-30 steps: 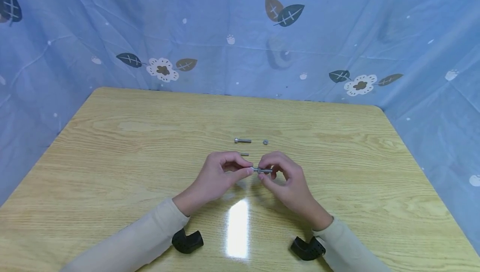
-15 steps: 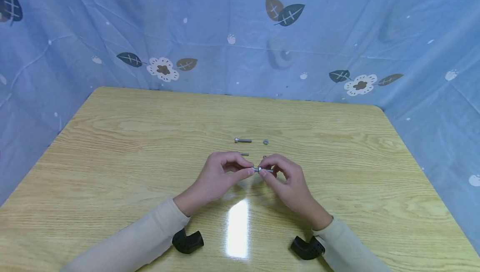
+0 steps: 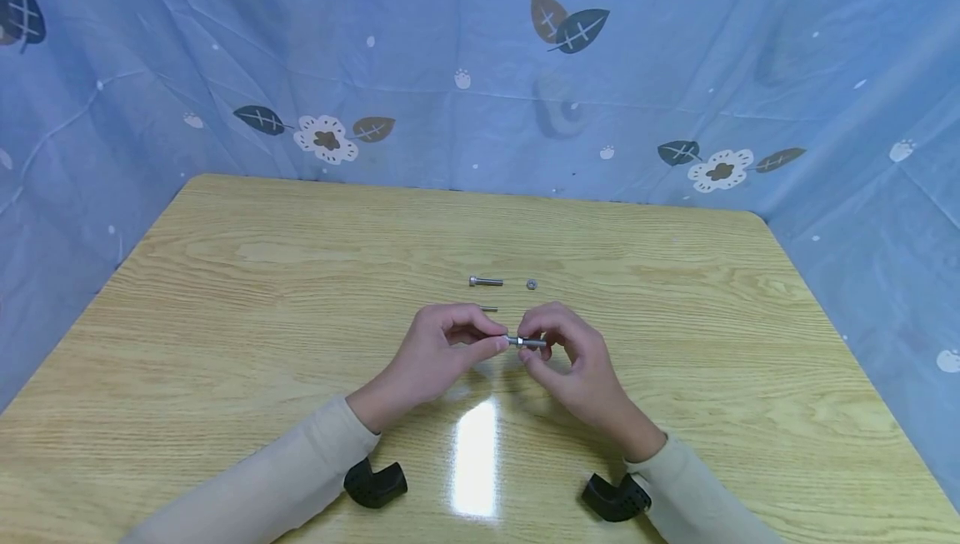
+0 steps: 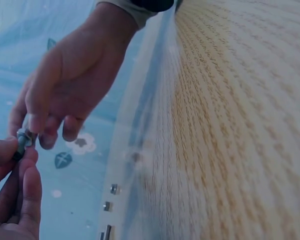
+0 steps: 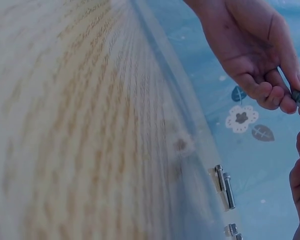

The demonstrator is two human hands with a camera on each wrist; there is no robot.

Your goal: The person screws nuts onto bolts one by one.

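In the head view my left hand (image 3: 450,348) pinches the head end of a steel bolt (image 3: 536,343) between thumb and forefinger, which hide the head. The bolt lies roughly level above the table, its free end pointing right. Partway along its shank sits a small hex nut (image 3: 519,342). My right hand (image 3: 566,352) has thumb and forefinger curled round this nut, the thumb a little lower on the near side. The left wrist view shows the fingertips of both hands meeting at the nut and bolt (image 4: 22,140); the right wrist view catches only part of it.
On the wooden table (image 3: 262,302) behind my hands lie a socket-head bolt (image 3: 487,281) and a nut (image 3: 531,284). A second bolt (image 3: 489,309) is partly covered by my left hand. The left wrist view also shows a second loose nut (image 4: 106,206). Blue patterned cloth (image 3: 450,69) hangs behind.
My right thumb and forefinger closed together on the nut half a second ago and now stand slightly further apart. My left hand and the bolt have stayed in place.
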